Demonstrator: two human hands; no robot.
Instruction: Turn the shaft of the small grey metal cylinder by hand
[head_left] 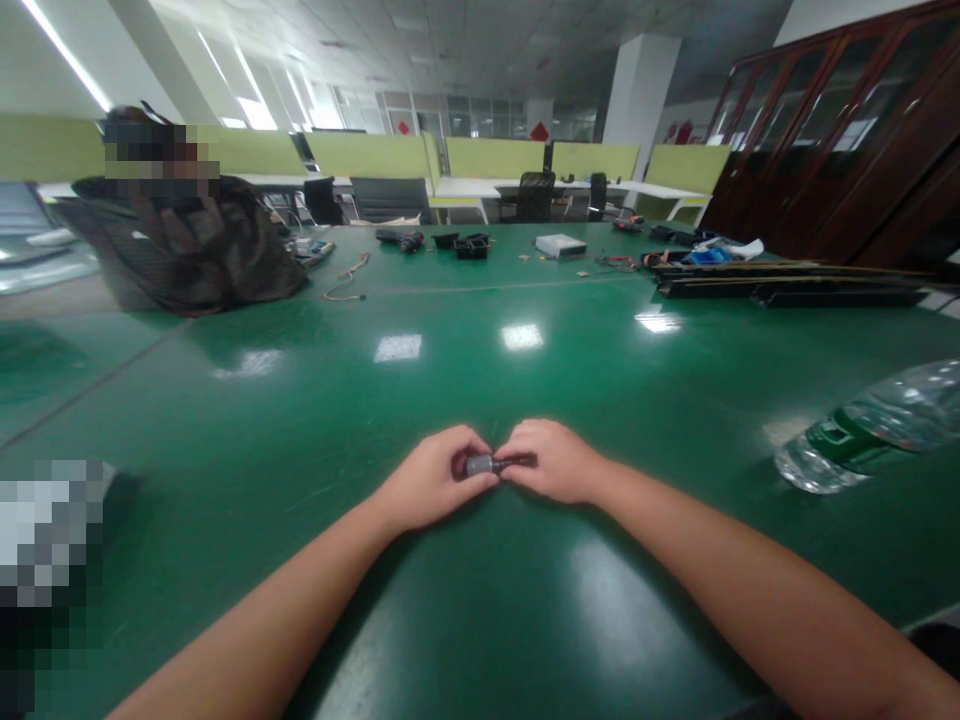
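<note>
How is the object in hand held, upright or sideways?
Sideways: the small dark object stretches from left hand to right hand.

Smooth, mirror-like gloss across the green surface. Clear, shiny plastic in the bottle near the right edge. Dull sheen on the small cylindrical object, metal or plastic unclear. Matt, woven-looking cloth in the dark bag toward the far left corner. Polished reddish wood and glass in the cabinet.

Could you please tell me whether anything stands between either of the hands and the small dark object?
Nothing visible does: the left hand and right hand are both at the small dark object, and the clear bottle is well off to the right.
</note>
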